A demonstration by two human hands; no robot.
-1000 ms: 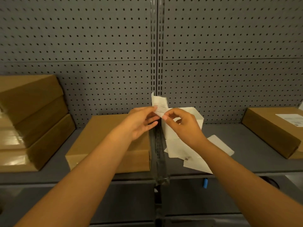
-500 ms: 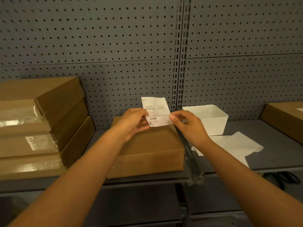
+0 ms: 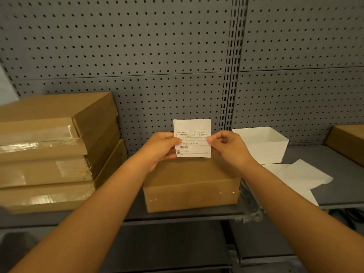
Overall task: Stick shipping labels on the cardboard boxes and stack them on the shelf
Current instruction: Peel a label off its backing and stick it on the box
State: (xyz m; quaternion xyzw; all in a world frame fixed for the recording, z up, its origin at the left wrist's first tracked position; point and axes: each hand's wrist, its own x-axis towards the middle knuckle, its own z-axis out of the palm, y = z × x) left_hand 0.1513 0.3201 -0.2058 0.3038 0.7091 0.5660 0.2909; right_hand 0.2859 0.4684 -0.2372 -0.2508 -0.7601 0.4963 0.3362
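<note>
A white shipping label (image 3: 192, 138) is held upright, print facing the camera, above the back edge of a plain cardboard box (image 3: 191, 184) that sits at the front edge of the grey shelf (image 3: 323, 186). The label carries a barcode, a QR code at its lower left corner and rows of printed characters too small to read, two ending in "01". The left hand (image 3: 160, 149) pinches the label's left edge and the right hand (image 3: 229, 147) pinches its right edge. At the shelf's left end stands a stack of taped boxes (image 3: 57, 152). Right of the plain box are a white bin (image 3: 262, 143) against the grey pegboard wall (image 3: 137, 56), loose backing sheets (image 3: 299, 176), and another box (image 3: 347, 143) at the far right edge.
</note>
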